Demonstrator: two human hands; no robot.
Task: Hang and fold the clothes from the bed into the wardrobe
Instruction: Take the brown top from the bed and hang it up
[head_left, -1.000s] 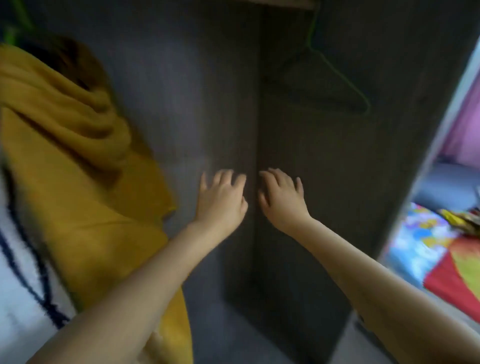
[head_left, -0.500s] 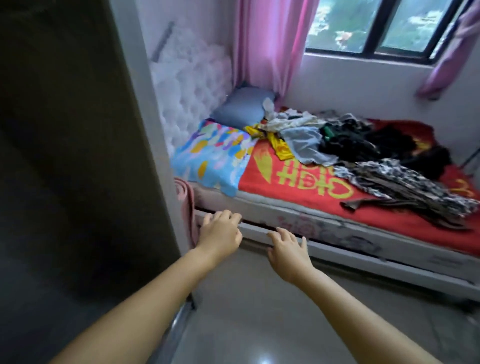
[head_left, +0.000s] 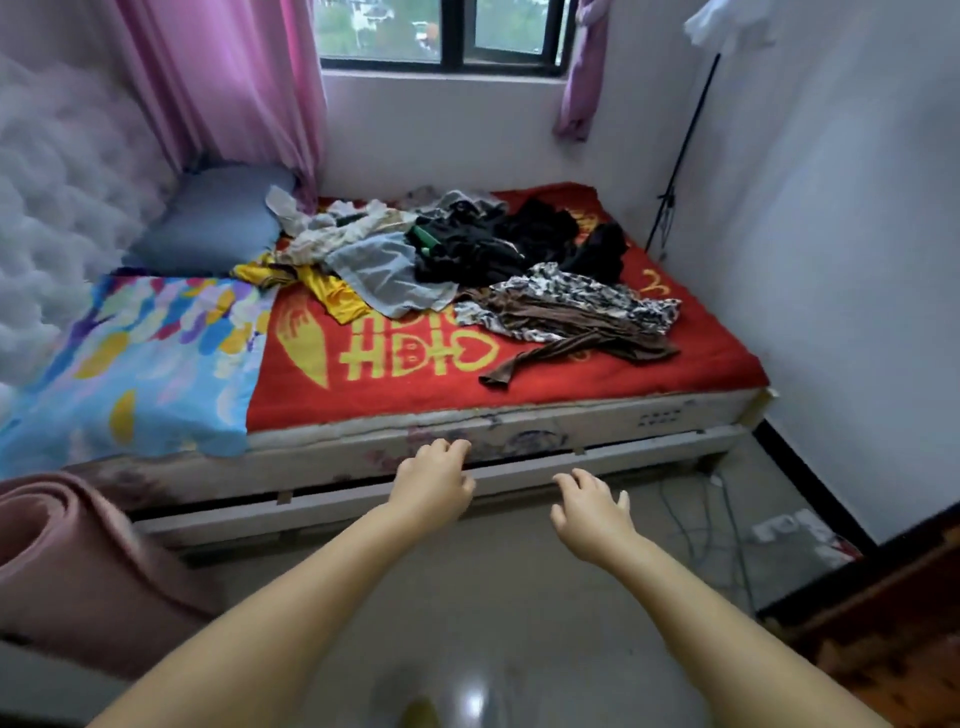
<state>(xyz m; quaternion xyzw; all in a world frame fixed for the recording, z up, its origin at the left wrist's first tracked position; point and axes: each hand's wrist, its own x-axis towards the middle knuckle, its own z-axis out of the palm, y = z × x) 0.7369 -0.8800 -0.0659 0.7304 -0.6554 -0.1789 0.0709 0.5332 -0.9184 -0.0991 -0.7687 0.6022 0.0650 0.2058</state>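
A heap of clothes lies on the red blanket (head_left: 519, 384) of the bed: a yellow garment (head_left: 332, 293), a light grey-blue one (head_left: 384, 275), black clothes (head_left: 498, 239), and a brown and leopard-print piece (head_left: 576, 312) nearest the bed's right side. My left hand (head_left: 431, 483) and my right hand (head_left: 589, 512) reach out over the floor in front of the bed frame (head_left: 613, 457). Both hold nothing, fingers loosely bent, well short of the clothes. The wardrobe is out of view.
A blue pillow (head_left: 218, 218) and a colourful sheet (head_left: 135, 364) cover the bed's left part. A rolled pink mat (head_left: 67, 551) stands at the left. Cables and a power strip (head_left: 784, 530) lie on the floor by the right wall. Pink curtains (head_left: 218, 78) flank the window.
My view has swung from the wardrobe's dark inside to the bed. Both empty hands have stayed stretched out in front of me and now point at the bed.
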